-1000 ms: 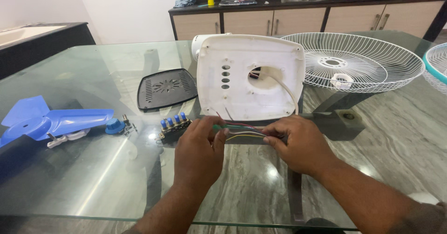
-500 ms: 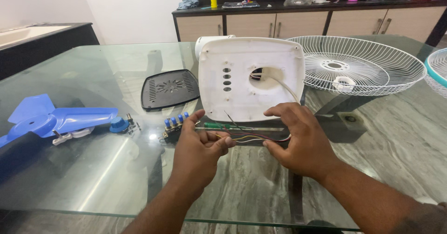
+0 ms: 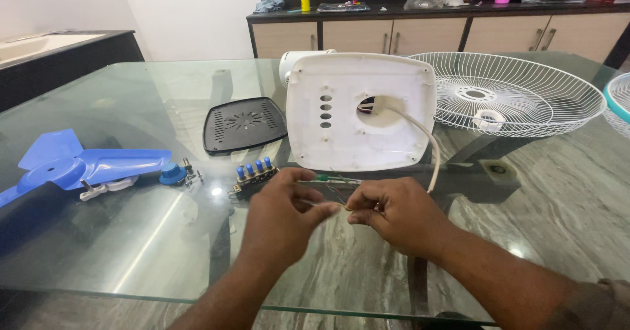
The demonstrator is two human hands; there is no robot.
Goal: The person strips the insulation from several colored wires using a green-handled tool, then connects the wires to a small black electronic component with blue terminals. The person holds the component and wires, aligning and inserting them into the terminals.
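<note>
Thin wires [image 3: 333, 195] run between the two hands just above the glass desk [image 3: 131, 251], near the middle of the scene, and lead back toward the white fan housing [image 3: 361, 110] that stands upright just beyond them. Left hand [image 3: 283, 215] pinches the wires between thumb and fingertips, and right hand [image 3: 394, 213] pinches them too, its fingers curled in; the two hands nearly meet at the fingertips. A white cable [image 3: 425, 143] comes out of the round hole in the housing and hangs down to the right hand's far side. Just left of the hands lies a small switch block with blue buttons [image 3: 254, 176], close to the housing's lower left corner. Farther left rest a blue fan blade [image 3: 79, 167] and a small blue knob [image 3: 172, 173]. A black vented cover [image 3: 244, 124] lies flat behind the switch block. To the right, a white wire fan guard [image 3: 505, 93] lies on the desk, well apart from the hands.
</note>
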